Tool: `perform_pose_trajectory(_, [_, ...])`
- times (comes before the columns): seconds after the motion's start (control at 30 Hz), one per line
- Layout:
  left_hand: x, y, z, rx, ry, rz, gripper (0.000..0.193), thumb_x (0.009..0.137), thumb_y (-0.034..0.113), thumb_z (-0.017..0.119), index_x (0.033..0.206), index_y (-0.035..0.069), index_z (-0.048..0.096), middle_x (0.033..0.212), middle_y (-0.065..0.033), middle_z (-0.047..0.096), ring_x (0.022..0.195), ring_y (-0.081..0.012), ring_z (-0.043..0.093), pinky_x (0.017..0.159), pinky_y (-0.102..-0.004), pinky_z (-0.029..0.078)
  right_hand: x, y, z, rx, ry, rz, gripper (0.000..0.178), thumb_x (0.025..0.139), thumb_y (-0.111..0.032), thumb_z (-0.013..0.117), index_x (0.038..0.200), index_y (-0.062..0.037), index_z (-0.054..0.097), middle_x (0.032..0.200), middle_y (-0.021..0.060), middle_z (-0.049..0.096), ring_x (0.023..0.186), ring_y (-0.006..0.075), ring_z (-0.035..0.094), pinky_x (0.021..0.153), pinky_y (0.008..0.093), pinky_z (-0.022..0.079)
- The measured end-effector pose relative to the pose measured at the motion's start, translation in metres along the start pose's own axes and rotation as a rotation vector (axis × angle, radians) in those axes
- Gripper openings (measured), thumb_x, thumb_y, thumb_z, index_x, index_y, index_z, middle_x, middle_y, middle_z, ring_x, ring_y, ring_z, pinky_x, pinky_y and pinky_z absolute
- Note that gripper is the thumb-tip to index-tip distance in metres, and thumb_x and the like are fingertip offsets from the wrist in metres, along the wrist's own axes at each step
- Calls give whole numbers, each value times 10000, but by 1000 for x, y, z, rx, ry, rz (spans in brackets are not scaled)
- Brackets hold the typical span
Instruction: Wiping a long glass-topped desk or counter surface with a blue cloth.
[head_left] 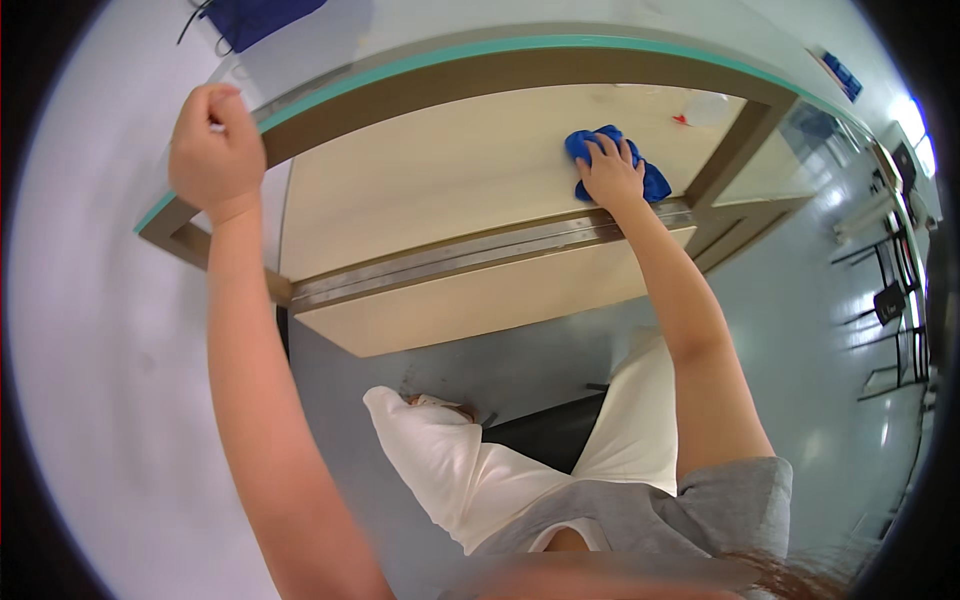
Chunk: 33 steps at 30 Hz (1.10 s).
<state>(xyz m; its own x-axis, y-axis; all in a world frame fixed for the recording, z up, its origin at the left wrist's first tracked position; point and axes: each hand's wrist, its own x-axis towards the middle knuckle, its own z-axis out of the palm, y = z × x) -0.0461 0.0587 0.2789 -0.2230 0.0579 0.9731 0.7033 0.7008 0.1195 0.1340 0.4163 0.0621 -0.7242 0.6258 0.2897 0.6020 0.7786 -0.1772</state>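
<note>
A bunched blue cloth (655,184) lies on the cream inner panel (430,185) of a wood-framed cabinet. On top of it presses my right hand (612,175), fingers spread over the folds and holding it against the panel, near the metal hinge strip (480,255). My left hand (216,150) is closed in a fist at the cabinet's left corner, in front of the glass top's edge (480,45). Nothing shows in that fist. Whether it touches the glass I cannot tell.
Inside the cabinet at the right is a whitish translucent object with a red tip (706,108). The hinged cream door (500,305) hangs open toward my legs. A dark blue object (262,20) lies beyond the glass at far left. Black chairs (888,300) stand at the right.
</note>
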Motion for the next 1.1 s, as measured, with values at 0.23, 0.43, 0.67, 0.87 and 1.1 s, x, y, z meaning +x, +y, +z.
perform_pose_trajectory(0.23, [-2,-2,-5,0,-34,-9,210,890,217,483,800,165,665,743,-7,662,644,-211,615,538,-323,450,-21,-23,5,-30,60,-74,476,893,-426,512,1294,-171,536,1427,45,424,1347,359,329,997,674,308])
perform_pose_trajectory(0.43, [-4,-4,-2,69,-95,-48,215,897,221,467,822,166,661,788,-2,669,655,-210,601,532,-326,431,-70,-67,5,112,144,-314,422,867,-408,580,1234,-200,591,1375,39,469,1319,349,369,1012,645,313])
perform_pose_trajectory(0.67, [3,-7,-6,127,-156,-116,257,894,223,415,851,148,657,831,-36,670,703,-246,610,588,-353,450,-96,-70,-8,292,96,-542,405,817,-292,656,1209,-218,586,1311,-8,515,1313,266,393,1034,501,337])
perform_pose_trajectory(0.87, [7,-19,-3,131,-160,-50,256,902,196,410,876,106,649,880,-69,657,803,-279,608,675,-379,465,-138,-51,-2,365,217,-635,508,698,-186,711,1187,-252,589,1312,-27,514,1283,255,425,963,471,389])
perform_pose_trajectory(1.1, [8,-23,-10,163,-110,79,244,921,167,417,912,61,637,967,-97,595,903,-287,566,745,-386,457,-169,-7,-27,822,258,-343,610,588,51,696,1149,-179,631,1319,2,533,1247,302,466,998,440,418])
